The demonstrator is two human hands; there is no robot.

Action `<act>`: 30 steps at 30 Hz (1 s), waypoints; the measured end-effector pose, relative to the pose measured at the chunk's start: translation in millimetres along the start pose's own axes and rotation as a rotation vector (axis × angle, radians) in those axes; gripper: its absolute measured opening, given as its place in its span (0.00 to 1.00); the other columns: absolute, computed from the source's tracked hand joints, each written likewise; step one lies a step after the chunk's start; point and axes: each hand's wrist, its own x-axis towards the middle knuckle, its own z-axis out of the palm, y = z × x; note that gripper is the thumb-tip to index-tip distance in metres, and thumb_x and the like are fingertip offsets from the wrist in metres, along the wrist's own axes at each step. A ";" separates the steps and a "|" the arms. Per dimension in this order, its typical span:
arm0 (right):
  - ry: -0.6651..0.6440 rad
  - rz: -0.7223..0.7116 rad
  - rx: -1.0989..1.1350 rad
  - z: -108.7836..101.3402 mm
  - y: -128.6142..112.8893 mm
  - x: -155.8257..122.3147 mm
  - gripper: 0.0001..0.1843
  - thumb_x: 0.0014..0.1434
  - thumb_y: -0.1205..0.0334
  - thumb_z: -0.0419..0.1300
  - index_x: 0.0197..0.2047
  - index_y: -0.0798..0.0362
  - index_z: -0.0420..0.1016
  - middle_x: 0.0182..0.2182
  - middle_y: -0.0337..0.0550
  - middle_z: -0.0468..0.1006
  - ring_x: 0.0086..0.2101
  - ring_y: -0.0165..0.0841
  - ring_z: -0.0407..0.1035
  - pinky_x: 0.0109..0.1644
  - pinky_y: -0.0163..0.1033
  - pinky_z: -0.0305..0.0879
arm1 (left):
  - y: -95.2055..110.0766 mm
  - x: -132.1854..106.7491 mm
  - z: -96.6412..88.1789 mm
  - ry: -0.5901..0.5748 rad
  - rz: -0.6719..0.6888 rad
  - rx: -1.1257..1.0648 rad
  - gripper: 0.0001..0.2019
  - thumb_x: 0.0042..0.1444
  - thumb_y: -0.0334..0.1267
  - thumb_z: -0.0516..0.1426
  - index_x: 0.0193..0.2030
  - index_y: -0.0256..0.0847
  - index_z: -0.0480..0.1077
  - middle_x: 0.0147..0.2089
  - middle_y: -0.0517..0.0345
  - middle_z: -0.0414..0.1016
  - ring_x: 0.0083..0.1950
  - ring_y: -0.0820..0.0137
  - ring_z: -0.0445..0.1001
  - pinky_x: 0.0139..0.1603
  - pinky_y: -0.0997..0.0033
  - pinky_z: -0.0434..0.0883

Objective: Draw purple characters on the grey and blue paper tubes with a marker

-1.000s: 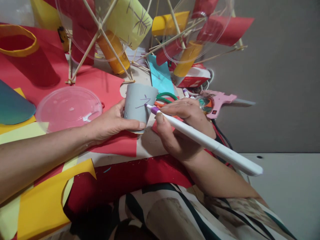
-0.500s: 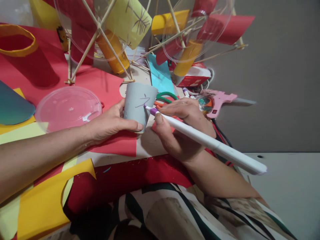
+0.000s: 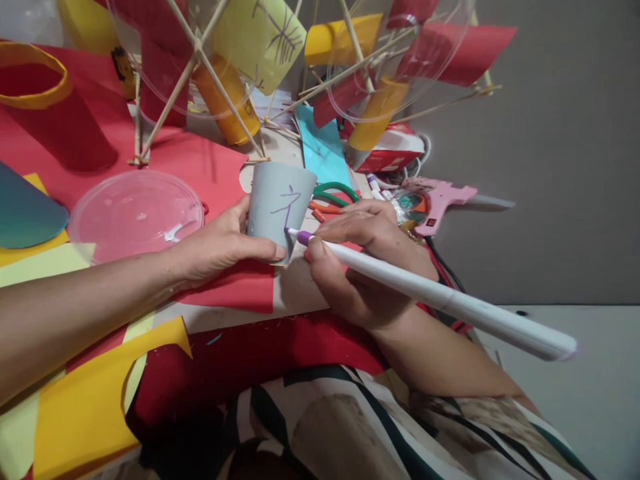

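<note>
My left hand (image 3: 230, 233) is closed around a light grey-blue paper tube (image 3: 273, 183), thumb across its lower front and the other fingers hidden behind. Purple strokes of a written character mark the tube's front. In my right hand (image 3: 370, 260) is a white marker (image 3: 400, 280) with a purple collar, pinched between thumb and fingers. Its tip touches the tube just below the strokes, above my left thumb. Green-handled scissors (image 3: 335, 192) lie partly hidden behind my right hand.
A stick frame (image 3: 197, 50) with clear discs and coloured paper rolls stands at the back. A clear plastic lid (image 3: 137, 213) lies on red paper at left, near a red tube (image 3: 60, 120). A pink glue gun (image 3: 435, 203) is at right; yellow paper (image 3: 85, 407) lies in front.
The marker tip has moved down the tube, and a downward purple stroke has been added below the earlier ones. My left hand holds the tube nearly still.
</note>
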 end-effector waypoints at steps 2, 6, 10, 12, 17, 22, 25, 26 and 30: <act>0.024 -0.002 0.000 2.8 -0.7 -0.9 0.07 0.64 0.67 0.64 0.39 0.45 0.72 0.25 0.33 0.81 0.24 0.34 0.76 0.40 0.51 0.73 | 0.0 -0.1 -0.1 0.000 0.000 0.004 0.35 0.45 0.32 0.73 0.61 0.40 0.71 0.55 0.51 0.84 0.58 0.53 0.82 0.59 0.55 0.77; 0.012 0.010 0.012 1.3 -1.1 -1.6 0.08 0.63 0.69 0.64 0.37 0.45 0.71 0.24 0.31 0.80 0.23 0.32 0.74 0.40 0.49 0.73 | -0.3 -0.3 -0.4 -0.006 0.005 -0.004 0.34 0.45 0.32 0.73 0.60 0.40 0.71 0.54 0.52 0.83 0.58 0.55 0.82 0.57 0.58 0.78; -0.046 0.003 -0.016 -2.2 -2.0 -0.4 0.08 0.64 0.66 0.63 0.35 0.45 0.71 0.23 0.31 0.79 0.24 0.32 0.73 0.39 0.47 0.74 | -0.5 -0.5 -0.3 -0.011 -0.006 -0.011 0.34 0.46 0.32 0.73 0.61 0.40 0.71 0.54 0.52 0.84 0.56 0.57 0.82 0.57 0.59 0.78; -0.048 0.012 -0.019 -2.0 -3.0 0.2 0.08 0.64 0.66 0.63 0.34 0.45 0.70 0.22 0.30 0.78 0.23 0.31 0.72 0.39 0.47 0.75 | -0.3 -0.7 0.1 -0.012 -0.005 -0.012 0.34 0.46 0.32 0.73 0.61 0.41 0.71 0.54 0.52 0.84 0.55 0.57 0.82 0.56 0.59 0.78; -0.022 0.037 0.028 -4.1 -3.6 0.9 0.09 0.64 0.66 0.64 0.34 0.44 0.72 0.22 0.29 0.78 0.23 0.30 0.72 0.39 0.46 0.75 | 0.4 -1.7 1.4 0.008 -0.012 -0.001 0.33 0.46 0.32 0.73 0.60 0.41 0.71 0.54 0.52 0.83 0.54 0.57 0.82 0.57 0.57 0.77; -0.005 0.143 0.099 -18.8 2.4 1.0 0.01 0.66 0.60 0.66 0.40 0.44 0.79 0.30 0.35 0.85 0.31 0.36 0.80 0.44 0.50 0.79 | -0.9 0.2 -2.8 0.013 -0.037 -0.058 0.32 0.44 0.33 0.74 0.57 0.41 0.73 0.51 0.53 0.83 0.52 0.57 0.82 0.57 0.56 0.75; 0.081 0.189 0.046 -21.5 5.1 1.0 0.03 0.69 0.59 0.66 0.46 0.44 0.81 0.36 0.40 0.86 0.38 0.41 0.83 0.46 0.52 0.80 | 0.0 2.8 -7.7 -0.034 -0.076 -0.129 0.30 0.41 0.34 0.75 0.52 0.41 0.74 0.48 0.53 0.83 0.49 0.58 0.82 0.56 0.57 0.74; 0.107 0.201 0.033 -20.6 5.7 0.9 0.04 0.69 0.59 0.66 0.47 0.43 0.82 0.37 0.41 0.87 0.39 0.42 0.83 0.45 0.52 0.81 | 0.8 3.5 -9.2 -0.049 -0.089 -0.144 0.29 0.40 0.34 0.76 0.51 0.41 0.74 0.47 0.54 0.83 0.48 0.60 0.81 0.56 0.58 0.74; 0.136 0.185 0.009 -14.2 8.0 0.8 0.06 0.69 0.59 0.66 0.49 0.44 0.82 0.38 0.41 0.87 0.38 0.40 0.84 0.42 0.48 0.82 | 4.1 3.5 -13.0 -0.094 -0.126 -0.161 0.29 0.39 0.34 0.77 0.50 0.40 0.76 0.44 0.55 0.83 0.46 0.63 0.80 0.54 0.61 0.74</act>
